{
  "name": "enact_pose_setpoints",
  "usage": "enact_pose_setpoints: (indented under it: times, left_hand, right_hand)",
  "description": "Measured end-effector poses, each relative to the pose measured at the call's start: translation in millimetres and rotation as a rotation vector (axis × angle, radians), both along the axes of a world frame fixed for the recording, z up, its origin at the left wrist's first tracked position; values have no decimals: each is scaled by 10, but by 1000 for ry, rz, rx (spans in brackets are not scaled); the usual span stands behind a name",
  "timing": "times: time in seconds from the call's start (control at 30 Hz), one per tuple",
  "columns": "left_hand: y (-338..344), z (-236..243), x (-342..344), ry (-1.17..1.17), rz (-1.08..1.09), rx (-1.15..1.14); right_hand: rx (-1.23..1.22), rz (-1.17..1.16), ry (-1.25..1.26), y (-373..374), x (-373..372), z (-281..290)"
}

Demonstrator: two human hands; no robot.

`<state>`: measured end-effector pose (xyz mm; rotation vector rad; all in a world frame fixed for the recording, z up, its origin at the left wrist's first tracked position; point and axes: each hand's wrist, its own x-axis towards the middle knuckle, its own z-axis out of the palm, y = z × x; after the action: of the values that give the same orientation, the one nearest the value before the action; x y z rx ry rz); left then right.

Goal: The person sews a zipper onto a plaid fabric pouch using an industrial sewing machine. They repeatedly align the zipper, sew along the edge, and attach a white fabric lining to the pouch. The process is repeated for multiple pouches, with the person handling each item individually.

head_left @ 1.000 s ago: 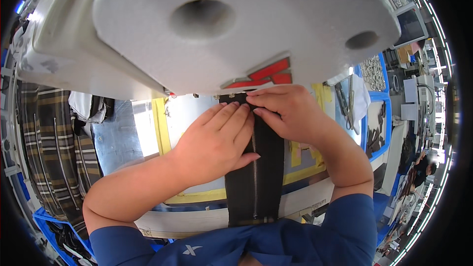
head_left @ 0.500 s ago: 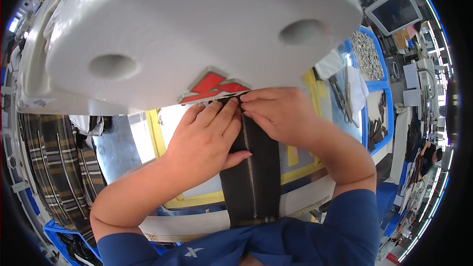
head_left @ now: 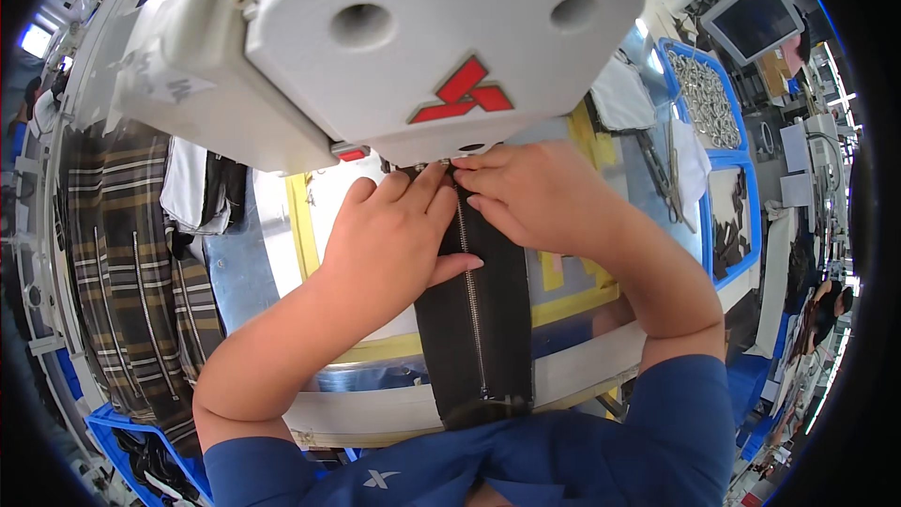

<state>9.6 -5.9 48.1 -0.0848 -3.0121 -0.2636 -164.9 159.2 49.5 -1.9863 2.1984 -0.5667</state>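
A long black fabric panel [head_left: 507,319] runs from the work surface's front edge to beneath the white sewing machine head [head_left: 394,66]. Along its middle lies a metal zipper [head_left: 472,305], its lower end near my body. My left hand [head_left: 385,230] rests flat on the panel's left side, fingers spread toward the machine and thumb across the zipper. At the zipper's right, my right hand [head_left: 535,192] has bent fingers and thumb closed on the fabric. The machine head hides the sewing point and the panel's far end.
Plaid pieces with zippers [head_left: 122,300] are piled at left. On the right, scissors [head_left: 662,169] lie beside a blue bin of metal parts [head_left: 704,99] and another with dark pieces [head_left: 730,225]. A monitor [head_left: 754,17] stands at the far right. Yellow tape [head_left: 563,310] borders the work area.
The machine head appears higher and smaller in the picture, with more of its underside edge and left part showing, as the view shifted. Both hands keep nearly the same places on the fabric.
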Motion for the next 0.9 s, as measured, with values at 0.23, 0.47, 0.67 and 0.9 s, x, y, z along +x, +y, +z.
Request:
enact_pose_setpoints:
  times: [0.23, 0.47, 0.67, 0.9]
  left_hand:
    - [-14, 28, -13, -25, -11, 34]
    - [-26, 60, -7, -43, 7, 49]
    - [-65, 88, -10, -64, 8, 65]
    - [-55, 42, -59, -34, -17, 112]
  right_hand:
    - [15, -27, -10, 12, 40, 3]
    - [4, -28, -29, -6, 80, -18]
    - [28, -37, -23, -42, 106, -17]
    - [24, -38, -24, 33, 37, -26]
